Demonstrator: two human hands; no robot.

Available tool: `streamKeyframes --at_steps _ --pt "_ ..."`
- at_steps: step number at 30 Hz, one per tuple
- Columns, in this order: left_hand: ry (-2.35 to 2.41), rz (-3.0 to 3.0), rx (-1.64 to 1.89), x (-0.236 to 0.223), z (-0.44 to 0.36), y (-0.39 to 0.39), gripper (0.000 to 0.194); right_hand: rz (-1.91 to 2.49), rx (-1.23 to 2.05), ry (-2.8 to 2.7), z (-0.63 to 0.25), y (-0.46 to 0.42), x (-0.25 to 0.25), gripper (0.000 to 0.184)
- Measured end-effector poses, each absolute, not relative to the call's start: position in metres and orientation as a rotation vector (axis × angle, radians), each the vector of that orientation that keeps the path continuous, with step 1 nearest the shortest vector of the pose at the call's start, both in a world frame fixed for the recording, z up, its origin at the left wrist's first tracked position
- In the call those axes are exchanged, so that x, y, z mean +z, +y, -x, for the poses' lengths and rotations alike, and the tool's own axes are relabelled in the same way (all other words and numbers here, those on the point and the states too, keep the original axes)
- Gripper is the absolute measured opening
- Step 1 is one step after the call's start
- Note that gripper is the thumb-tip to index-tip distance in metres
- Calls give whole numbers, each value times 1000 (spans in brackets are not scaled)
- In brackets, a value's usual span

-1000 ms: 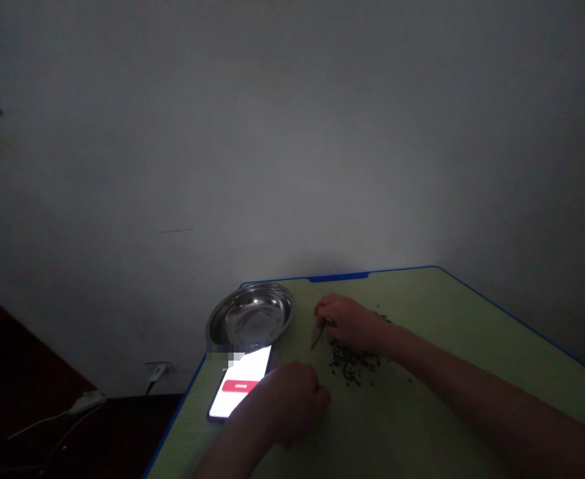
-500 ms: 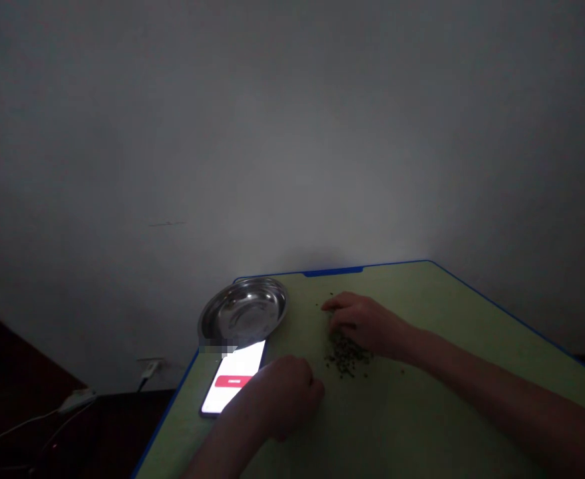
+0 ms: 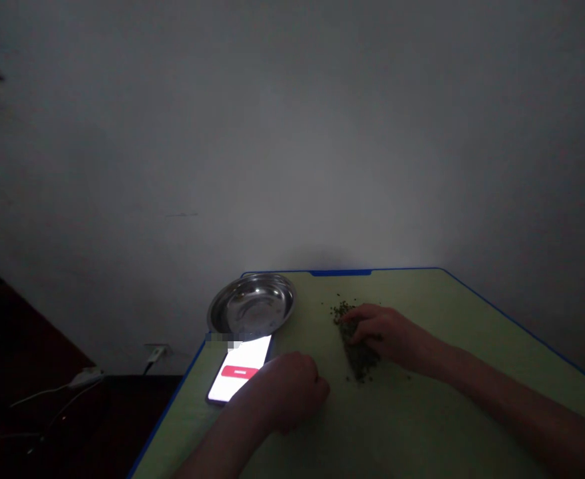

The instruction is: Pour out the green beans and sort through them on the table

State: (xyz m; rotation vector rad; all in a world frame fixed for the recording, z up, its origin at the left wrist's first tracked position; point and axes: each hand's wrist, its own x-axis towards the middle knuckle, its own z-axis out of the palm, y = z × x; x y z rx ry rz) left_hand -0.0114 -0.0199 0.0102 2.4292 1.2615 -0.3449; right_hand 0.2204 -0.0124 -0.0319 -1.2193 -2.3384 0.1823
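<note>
My right hand [image 3: 385,329] is over a spread of small dark seed-like bits [image 3: 342,309] on the table, its fingers bent down among them. A slim, blurred tool [image 3: 351,356] runs down from those fingers across the pile; its exact kind is too dim to tell. My left hand [image 3: 299,389] is closed in a fist low over the table, left of the bits, and whatever it may hold is hidden. Its wrist is beside a lit phone [image 3: 237,372] and partly covers it. Behind the phone is a shiny metal bowl [image 3: 252,309].
The pale green table [image 3: 422,293] has a blue edge and stands against a grey wall [image 3: 292,133]. At lower left are a wall socket with a plug [image 3: 157,354], a power strip [image 3: 86,377] and white cables on the dark floor.
My right hand has moved right and slightly down, uncovering bits at the pile's far left. The slim tool, seen clearly one second ago, is now smeared. My left hand stays closed in place.
</note>
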Motion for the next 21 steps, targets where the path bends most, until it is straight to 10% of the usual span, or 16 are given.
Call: streamKeyframes --at_steps 21 --pt "1270 -2492 -288 2 16 -21 47 1463 -39 -2440 -206 65 -23 19"
